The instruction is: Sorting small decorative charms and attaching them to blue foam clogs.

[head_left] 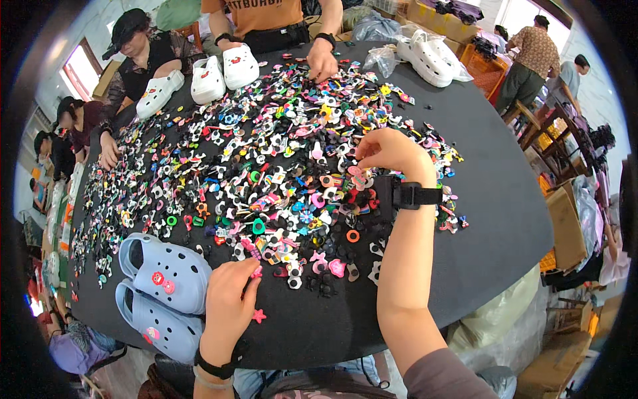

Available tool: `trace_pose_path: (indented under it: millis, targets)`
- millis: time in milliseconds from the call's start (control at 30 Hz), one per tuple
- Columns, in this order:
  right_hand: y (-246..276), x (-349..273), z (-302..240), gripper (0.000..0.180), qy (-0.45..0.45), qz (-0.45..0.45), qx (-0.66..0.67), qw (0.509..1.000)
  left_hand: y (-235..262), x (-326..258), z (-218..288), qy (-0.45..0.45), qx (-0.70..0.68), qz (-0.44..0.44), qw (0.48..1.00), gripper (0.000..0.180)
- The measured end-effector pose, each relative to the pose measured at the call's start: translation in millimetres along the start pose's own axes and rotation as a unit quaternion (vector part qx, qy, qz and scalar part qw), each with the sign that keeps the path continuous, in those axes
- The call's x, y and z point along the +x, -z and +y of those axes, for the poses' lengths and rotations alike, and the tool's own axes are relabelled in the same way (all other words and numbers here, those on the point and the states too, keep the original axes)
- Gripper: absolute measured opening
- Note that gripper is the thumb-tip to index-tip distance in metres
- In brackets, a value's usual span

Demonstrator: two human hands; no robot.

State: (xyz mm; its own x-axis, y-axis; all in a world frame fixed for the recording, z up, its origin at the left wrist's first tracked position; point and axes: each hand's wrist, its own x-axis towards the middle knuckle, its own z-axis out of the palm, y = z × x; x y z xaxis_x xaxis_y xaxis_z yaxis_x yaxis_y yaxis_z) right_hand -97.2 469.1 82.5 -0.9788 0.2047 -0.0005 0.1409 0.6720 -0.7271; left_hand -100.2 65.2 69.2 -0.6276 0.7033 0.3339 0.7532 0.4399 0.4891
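Note:
Beside a pair of light blue clogs (174,276), my left hand (229,296) is closed, with a small pink shoe charm (258,272) at its thumb and fingertips. Several red and pink charms sit on the clogs. A pink star charm (258,316) lies on the table just right of that hand. My right hand (395,151) reaches over the right part of the heap of mixed shoe charms (279,173). Its fingers are curled together; a pink oval charm (357,175) shows just under the fingertips. Whatever they grip is hidden.
Across the black table (492,219), a person's hand (322,63) touches the heap near white clogs (240,66). Another person's hand (108,151) is at the left edge. More white clogs (428,60) and clear plastic bags lie far right. Cardboard boxes (566,226) stand beyond the right edge.

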Motion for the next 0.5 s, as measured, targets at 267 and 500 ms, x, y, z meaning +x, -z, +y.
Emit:
trace_pose_path:
  millis: [267,500]
  targets:
    - [-21,5,-54,0.029,-0.006,-0.163,-0.049,0.985,8,-7,7,0.015,0.060,0.012,0.998,0.033]
    - [-61,26,-65,0.025,-0.052,-0.153,-0.221,0.962,22,-30,15,0.032,0.080,0.045,0.995,0.031]
